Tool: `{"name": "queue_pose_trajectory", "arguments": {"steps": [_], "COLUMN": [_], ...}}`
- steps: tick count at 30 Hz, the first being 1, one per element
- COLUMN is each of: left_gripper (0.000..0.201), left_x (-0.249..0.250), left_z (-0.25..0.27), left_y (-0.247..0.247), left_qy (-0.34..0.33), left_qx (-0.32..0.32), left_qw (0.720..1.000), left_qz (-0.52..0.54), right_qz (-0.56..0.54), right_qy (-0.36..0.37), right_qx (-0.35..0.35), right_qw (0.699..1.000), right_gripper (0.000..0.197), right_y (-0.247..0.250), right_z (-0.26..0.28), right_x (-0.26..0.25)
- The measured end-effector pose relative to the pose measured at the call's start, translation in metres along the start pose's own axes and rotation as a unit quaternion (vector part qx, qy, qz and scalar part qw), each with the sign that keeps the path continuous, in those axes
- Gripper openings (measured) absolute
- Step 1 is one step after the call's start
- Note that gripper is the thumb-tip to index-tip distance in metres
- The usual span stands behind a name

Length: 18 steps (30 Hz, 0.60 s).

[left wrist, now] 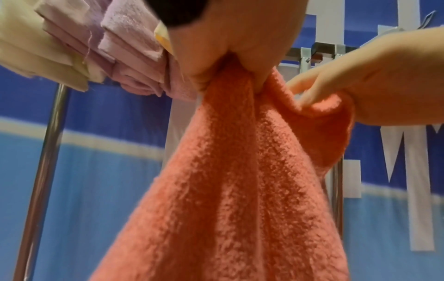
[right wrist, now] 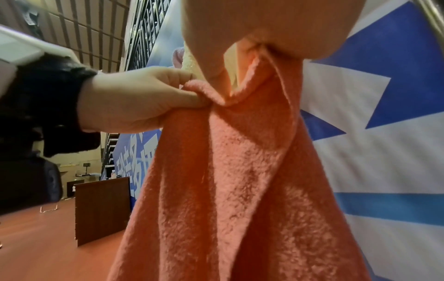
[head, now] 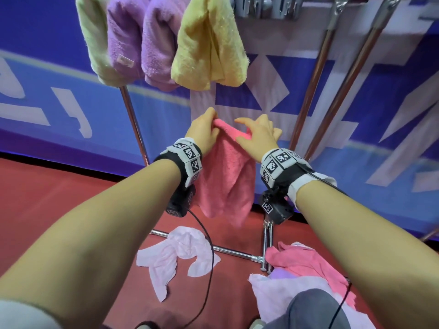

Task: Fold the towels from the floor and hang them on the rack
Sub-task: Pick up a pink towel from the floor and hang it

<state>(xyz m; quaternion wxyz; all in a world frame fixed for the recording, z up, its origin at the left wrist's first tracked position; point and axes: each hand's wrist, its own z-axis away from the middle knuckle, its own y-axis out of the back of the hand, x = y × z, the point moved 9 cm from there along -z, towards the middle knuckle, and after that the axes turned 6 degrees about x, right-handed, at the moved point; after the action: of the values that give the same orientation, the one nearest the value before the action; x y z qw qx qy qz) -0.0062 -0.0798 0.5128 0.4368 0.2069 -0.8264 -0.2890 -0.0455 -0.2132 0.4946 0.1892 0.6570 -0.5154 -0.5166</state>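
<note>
A pink towel (head: 225, 179) hangs in the air between my two hands, below the rack. My left hand (head: 205, 130) pinches its upper left corner, with the fingers bunched on the cloth (left wrist: 216, 79). My right hand (head: 257, 134) grips the upper right edge, the forefinger stretched out; the towel (right wrist: 240, 171) drops from that grip in folds. The left hand (right wrist: 144, 98) also shows in the right wrist view, and the right hand (left wrist: 374, 79) in the left wrist view. Several folded towels hang on the rack above: pale green (head: 95, 43), two lilac (head: 140, 39) and yellow (head: 209, 43).
On the red floor lie a pale pink towel (head: 175, 255) and a heap of pink, lilac and white towels (head: 306, 267) at the right. The rack's chrome foot bars (head: 228, 250) and upright poles (head: 316, 79) stand close in front. A blue banner wall (head: 71, 110) is behind.
</note>
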Motion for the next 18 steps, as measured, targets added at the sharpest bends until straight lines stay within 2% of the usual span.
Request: {"name": "queue_pose_trajectory", "arguments": {"steps": [3, 5, 8, 10, 11, 13, 15, 18], "left_gripper": [0.008, 0.010, 0.016, 0.022, 0.019, 0.019, 0.017, 0.007], "left_x": [0.020, 0.026, 0.015, 0.007, 0.022, 0.025, 0.023, 0.025], "left_z": [-0.005, -0.008, -0.006, -0.002, 0.004, 0.011, 0.008, 0.000], "left_y": [-0.002, -0.005, -0.007, -0.014, -0.021, -0.024, -0.022, -0.009], "left_qy": [-0.066, -0.083, -0.051, -0.020, -0.011, -0.009, 0.010, 0.023], "left_qx": [-0.018, -0.032, -0.045, -0.084, -0.115, -0.149, -0.136, -0.074], "left_qw": [0.998, 0.996, 0.998, 0.996, 0.992, 0.984, 0.985, 0.990], "left_qz": [-0.004, -0.012, -0.007, -0.037, -0.059, -0.097, -0.107, -0.120], "right_qz": [0.045, 0.043, 0.001, -0.018, -0.026, -0.039, -0.053, -0.056], "right_qy": [0.031, 0.029, 0.012, 0.020, 0.029, 0.049, 0.044, 0.027], "right_qx": [-0.036, -0.006, 0.081, 0.126, 0.137, 0.162, 0.171, 0.169], "right_qw": [0.998, 0.999, 0.997, 0.992, 0.990, 0.985, 0.983, 0.984], "right_gripper": [0.028, 0.020, 0.023, 0.024, 0.023, 0.022, 0.021, 0.025], "right_y": [-0.013, -0.009, 0.011, 0.029, 0.051, 0.061, 0.066, 0.071], "right_z": [-0.003, -0.008, -0.013, -0.014, -0.010, -0.008, -0.008, -0.009], "right_x": [-0.009, -0.011, -0.007, -0.006, 0.000, -0.004, -0.005, 0.002]}}
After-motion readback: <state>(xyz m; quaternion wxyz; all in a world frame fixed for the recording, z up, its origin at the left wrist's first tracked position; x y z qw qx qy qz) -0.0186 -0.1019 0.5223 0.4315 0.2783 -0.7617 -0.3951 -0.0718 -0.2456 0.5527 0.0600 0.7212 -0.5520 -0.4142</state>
